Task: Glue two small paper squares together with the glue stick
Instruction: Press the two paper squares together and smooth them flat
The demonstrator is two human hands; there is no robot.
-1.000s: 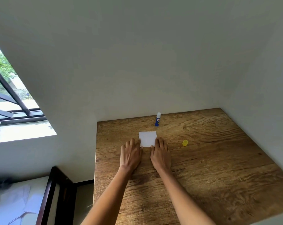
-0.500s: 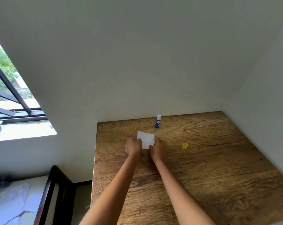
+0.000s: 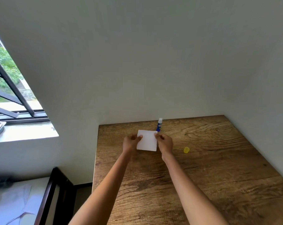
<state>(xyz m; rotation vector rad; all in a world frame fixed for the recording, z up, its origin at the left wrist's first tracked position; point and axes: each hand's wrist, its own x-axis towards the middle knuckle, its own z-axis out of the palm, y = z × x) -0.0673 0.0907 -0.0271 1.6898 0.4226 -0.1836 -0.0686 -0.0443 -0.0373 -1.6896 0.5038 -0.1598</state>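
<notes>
1. Your left hand (image 3: 131, 142) and right hand (image 3: 164, 142) each pinch an upper side edge of the white paper (image 3: 147, 140), fingers curled onto it, lifting it off the bench (image 3: 218, 168).
2. You can't tell from here whether it is one square or two stacked; if two, they could slide out of line while raised.
3. The glue stick (image 3: 159, 125) stands uncapped just behind the paper's right corner. A swing of your right hand may well knock it over.
4. Its yellow cap (image 3: 186, 150) lies to the right of the paper, well apart; left off, the glue will likely dry.
5. Pinching harder risks creasing the paper.
</notes>
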